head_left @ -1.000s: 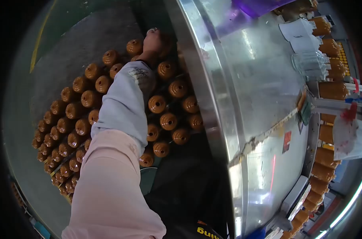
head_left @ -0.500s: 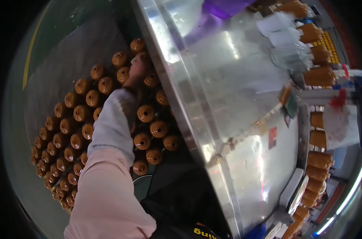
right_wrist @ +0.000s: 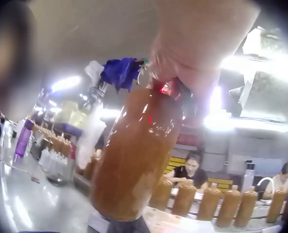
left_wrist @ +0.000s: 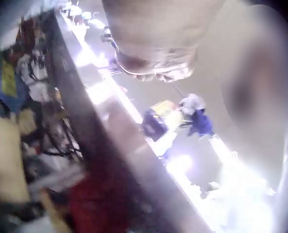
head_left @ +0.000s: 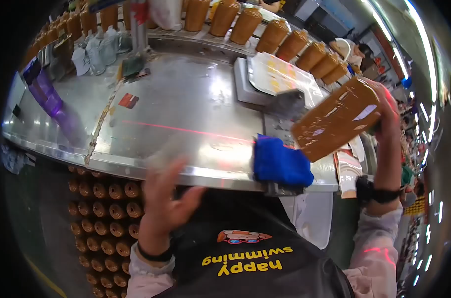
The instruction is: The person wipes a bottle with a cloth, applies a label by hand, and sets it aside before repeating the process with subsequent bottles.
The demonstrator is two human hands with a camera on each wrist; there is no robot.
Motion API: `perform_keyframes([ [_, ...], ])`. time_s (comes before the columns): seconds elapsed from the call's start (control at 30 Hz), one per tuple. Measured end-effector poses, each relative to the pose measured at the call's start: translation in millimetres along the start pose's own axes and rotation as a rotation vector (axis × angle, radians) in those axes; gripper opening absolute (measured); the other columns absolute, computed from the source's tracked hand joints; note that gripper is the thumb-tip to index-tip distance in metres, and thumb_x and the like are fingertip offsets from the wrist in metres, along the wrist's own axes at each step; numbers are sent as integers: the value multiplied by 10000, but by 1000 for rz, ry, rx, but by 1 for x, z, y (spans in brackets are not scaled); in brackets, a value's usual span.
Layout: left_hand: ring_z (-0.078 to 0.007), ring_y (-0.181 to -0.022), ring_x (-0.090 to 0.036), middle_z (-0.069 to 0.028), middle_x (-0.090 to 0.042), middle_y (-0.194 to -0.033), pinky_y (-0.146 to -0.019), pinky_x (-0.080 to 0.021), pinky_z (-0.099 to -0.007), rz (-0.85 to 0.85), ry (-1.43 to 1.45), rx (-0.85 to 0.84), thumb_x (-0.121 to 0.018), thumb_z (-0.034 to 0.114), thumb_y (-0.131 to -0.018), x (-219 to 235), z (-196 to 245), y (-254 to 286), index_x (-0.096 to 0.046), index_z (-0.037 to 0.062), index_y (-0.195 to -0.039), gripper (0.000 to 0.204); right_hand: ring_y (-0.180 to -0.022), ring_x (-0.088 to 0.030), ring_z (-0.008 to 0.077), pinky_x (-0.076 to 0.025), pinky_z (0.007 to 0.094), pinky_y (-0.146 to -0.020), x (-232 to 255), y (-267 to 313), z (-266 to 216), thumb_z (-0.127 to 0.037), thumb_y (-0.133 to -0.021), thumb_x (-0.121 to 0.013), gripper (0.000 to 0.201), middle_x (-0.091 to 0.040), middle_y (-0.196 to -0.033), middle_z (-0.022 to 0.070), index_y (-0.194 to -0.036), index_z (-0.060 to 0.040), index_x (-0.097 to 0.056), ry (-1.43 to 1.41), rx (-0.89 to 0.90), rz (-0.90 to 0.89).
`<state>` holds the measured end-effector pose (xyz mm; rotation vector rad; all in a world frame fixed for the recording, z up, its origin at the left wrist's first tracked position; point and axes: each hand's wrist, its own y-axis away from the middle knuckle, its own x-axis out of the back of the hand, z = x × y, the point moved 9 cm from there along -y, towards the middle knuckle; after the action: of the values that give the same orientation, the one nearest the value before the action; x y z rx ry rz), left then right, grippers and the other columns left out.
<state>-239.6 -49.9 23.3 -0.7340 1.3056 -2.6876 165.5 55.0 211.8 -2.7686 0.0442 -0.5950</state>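
Observation:
A glossy brown bottle [head_left: 337, 119], tilted, is held up over the right end of the metal table by my right hand [head_left: 386, 111]. In the right wrist view the fingers of that hand are around the neck end of the bottle [right_wrist: 136, 155], and its base points down. My left hand [head_left: 161, 201], blurred, is spread with nothing in it above the table's front edge. In the left wrist view that hand [left_wrist: 156, 39] shows only in part, its fingertips hidden.
A blue cloth [head_left: 281, 163] lies at the front edge of the metal table [head_left: 185, 109]. Behind it are a scale-like box [head_left: 250, 84] and a sheet-covered tray [head_left: 282, 74]. More brown bottles [head_left: 247, 25] line the back shelf; others [head_left: 117, 210] stand low at left. A purple bottle [head_left: 44, 92] is far left.
The head view has swung from the rows of bottles beside the table, where one hand reached down, to the tabletop. Both hands now show, the right one with a raised bottle.

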Motion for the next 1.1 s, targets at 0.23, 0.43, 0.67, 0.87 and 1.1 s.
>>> perform_keyframes([
  [0.23, -419, -1080, -573, -268, -543, -1253, -912, -469, -424, -293, 283, -178, -815, 218, -752, -163, 70, -64, -333, 7, -1475, 894, -950, -638, 166, -509, 310, -851, -82, 15, 144, -358, -998, -541, 399, -677, -1063, 99, -1135, 3, -640, -555, -406, -85],
  [0.43, -417, -1089, -587, -280, -537, -1265, -911, -481, -427, -286, 217, -68, -812, 229, -764, -193, 74, -62, -294, 13, -1499, 925, -899, -677, 175, -556, 319, -788, -102, 25, 185, -386, -1030, -455, 434, -685, -1058, 114, -1157, -2, -614, -640, -596, -36],
  [0.67, -448, -1074, -575, -286, -534, -1260, -916, -471, -458, -366, 72, -9, -823, 240, -743, -214, 82, -59, -351, 18, -1474, 898, -927, -671, 181, -546, 321, -815, -91, 23, 191, -402, -1032, -435, 455, -677, -1075, 117, -1169, -5, -609, -572, -570, -31],
  [0.87, -412, -1006, -553, -233, -561, -1107, -941, -429, -509, -448, -214, -198, -813, 231, -696, -212, 112, -86, -489, 139, -1419, 797, -820, -631, 147, -517, 295, -705, -74, 20, 191, -411, -1029, -446, 444, -663, -949, 77, -1125, -18, -628, -424, -537, -131],
  [1.1, -405, -996, -532, -200, -565, -1033, -925, -436, -510, -409, -210, -213, -781, 197, -702, -224, 101, -84, -566, 180, -1354, 687, -836, -592, 118, -497, 271, -723, -65, 16, 189, -357, -1028, -480, 392, -649, -960, 55, -1127, -8, -629, -462, -468, -120],
])
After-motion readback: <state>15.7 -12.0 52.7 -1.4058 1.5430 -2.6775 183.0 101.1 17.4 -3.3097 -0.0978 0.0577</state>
